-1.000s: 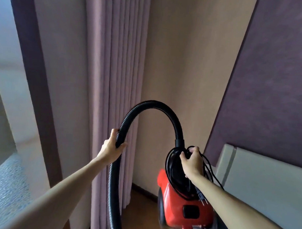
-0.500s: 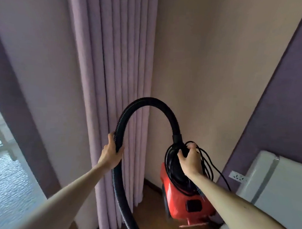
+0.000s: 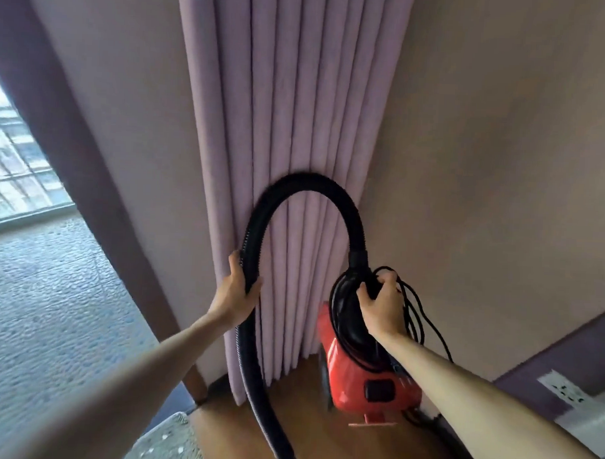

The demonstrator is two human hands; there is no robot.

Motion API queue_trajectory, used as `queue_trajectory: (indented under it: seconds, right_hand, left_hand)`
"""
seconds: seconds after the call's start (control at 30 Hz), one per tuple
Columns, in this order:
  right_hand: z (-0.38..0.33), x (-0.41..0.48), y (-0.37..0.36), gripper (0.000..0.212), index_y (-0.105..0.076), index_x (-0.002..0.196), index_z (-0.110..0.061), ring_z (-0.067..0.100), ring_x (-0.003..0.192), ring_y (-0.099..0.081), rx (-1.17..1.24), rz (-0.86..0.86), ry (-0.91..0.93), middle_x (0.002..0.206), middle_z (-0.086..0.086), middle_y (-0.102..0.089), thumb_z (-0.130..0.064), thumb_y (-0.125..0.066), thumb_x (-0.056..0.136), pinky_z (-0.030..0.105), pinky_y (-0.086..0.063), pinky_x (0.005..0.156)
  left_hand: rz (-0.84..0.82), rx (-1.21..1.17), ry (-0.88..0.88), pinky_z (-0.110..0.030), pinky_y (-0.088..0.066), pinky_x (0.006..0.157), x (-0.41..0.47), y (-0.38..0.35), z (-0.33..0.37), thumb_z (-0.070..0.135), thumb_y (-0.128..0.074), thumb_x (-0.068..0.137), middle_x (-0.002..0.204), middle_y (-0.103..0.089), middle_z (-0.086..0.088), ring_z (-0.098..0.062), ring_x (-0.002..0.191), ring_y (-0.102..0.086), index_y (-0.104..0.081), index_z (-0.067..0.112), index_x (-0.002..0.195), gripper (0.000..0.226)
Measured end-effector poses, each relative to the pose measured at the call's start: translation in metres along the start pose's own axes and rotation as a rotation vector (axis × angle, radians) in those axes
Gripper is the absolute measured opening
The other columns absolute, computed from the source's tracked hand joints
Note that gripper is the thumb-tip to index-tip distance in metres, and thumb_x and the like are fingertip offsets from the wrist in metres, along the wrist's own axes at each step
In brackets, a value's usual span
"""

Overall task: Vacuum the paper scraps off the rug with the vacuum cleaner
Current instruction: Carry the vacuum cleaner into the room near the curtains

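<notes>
A red vacuum cleaner (image 3: 357,379) with a black top hangs off the wooden floor. My right hand (image 3: 382,307) grips its black carry handle together with loops of the black power cord (image 3: 418,322). A black ribbed hose (image 3: 302,188) arches up from the body and runs down to the bottom of the view. My left hand (image 3: 235,292) is closed around the hose on its left side. A grey rug (image 3: 170,444) with small white paper scraps shows at the bottom left corner.
Pleated lilac curtains (image 3: 291,126) hang right behind the hose in the room's corner. A beige wall (image 3: 502,167) is to the right, with a white socket (image 3: 563,391) low down. A window (image 3: 18,164) and textured grey surface lie to the left.
The view has swung left and tilted, so the curtain now fills the middle. Both hands keep their grips, and the vacuum cleaner appears to have risen slightly.
</notes>
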State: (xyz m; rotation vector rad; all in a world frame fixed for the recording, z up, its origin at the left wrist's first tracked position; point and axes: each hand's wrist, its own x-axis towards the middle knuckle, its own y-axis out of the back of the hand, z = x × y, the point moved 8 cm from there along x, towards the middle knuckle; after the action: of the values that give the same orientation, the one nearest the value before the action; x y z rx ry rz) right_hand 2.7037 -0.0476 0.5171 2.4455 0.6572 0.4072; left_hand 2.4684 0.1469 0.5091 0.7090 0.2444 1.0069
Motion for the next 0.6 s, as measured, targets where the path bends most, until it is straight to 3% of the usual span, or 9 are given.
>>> queue_trajectory:
  seconds: [0.1, 0.3, 0.43, 0.53, 0.6]
  right_hand:
    - [0.009, 0.006, -0.024, 0.020, -0.041, 0.097, -0.016, 0.006, 0.059, -0.055, -0.001, -0.076, 0.057, 0.071, -0.009, -0.055, -0.020, -0.061, 0.094, 0.013, -0.036, 0.047]
    - [0.042, -0.001, -0.081, 0.024, -0.042, 0.105, -0.007, 0.010, 0.056, -0.050, -0.061, -0.220, 0.081, 0.072, -0.002, -0.052, -0.022, -0.059, 0.095, 0.016, -0.032, 0.045]
    - [0.078, -0.013, -0.123, 0.029, -0.042, 0.108, -0.010, 0.027, 0.064, -0.059, -0.111, -0.330, 0.074, 0.079, 0.009, -0.059, -0.030, -0.058, 0.094, 0.027, -0.035, 0.049]
    - [0.104, -0.031, -0.154, 0.029, -0.044, 0.108, -0.009, 0.028, 0.063, -0.054, -0.149, -0.399, 0.061, 0.077, 0.008, -0.056, -0.029, -0.059, 0.094, 0.027, -0.030, 0.047]
    - [0.122, -0.044, -0.175, 0.029, -0.044, 0.108, -0.009, 0.033, 0.065, -0.057, -0.151, -0.446, 0.072, 0.078, 0.012, -0.058, -0.028, -0.060, 0.093, 0.029, -0.036, 0.053]
  left_hand:
    - [0.045, 0.019, 0.096, -0.047, -0.052, 0.076, -0.016, -0.006, -0.024, 0.020, -0.055, 0.097, 0.124, -0.060, -0.023, -0.043, 0.098, -0.063, -0.011, 0.010, 0.148, 0.068]
    - [0.110, 0.052, 0.222, -0.036, -0.043, 0.068, -0.062, -0.036, -0.068, 0.015, -0.056, 0.096, 0.111, -0.064, -0.025, -0.049, 0.092, -0.064, -0.015, 0.007, 0.148, 0.066]
    - [0.129, 0.004, 0.370, -0.041, -0.049, 0.072, -0.098, -0.061, -0.117, 0.017, -0.056, 0.095, 0.109, -0.066, -0.020, -0.043, 0.091, -0.065, -0.018, 0.012, 0.142, 0.061]
    - [0.144, -0.018, 0.453, -0.035, -0.041, 0.067, -0.130, -0.078, -0.149, 0.013, -0.056, 0.093, 0.100, -0.063, -0.006, -0.027, 0.082, -0.060, -0.024, 0.010, 0.134, 0.052]
    - [0.170, -0.016, 0.501, -0.033, -0.036, 0.064, -0.150, -0.090, -0.171, 0.011, -0.056, 0.094, 0.094, -0.058, -0.005, -0.026, 0.077, -0.056, -0.025, 0.007, 0.133, 0.050]
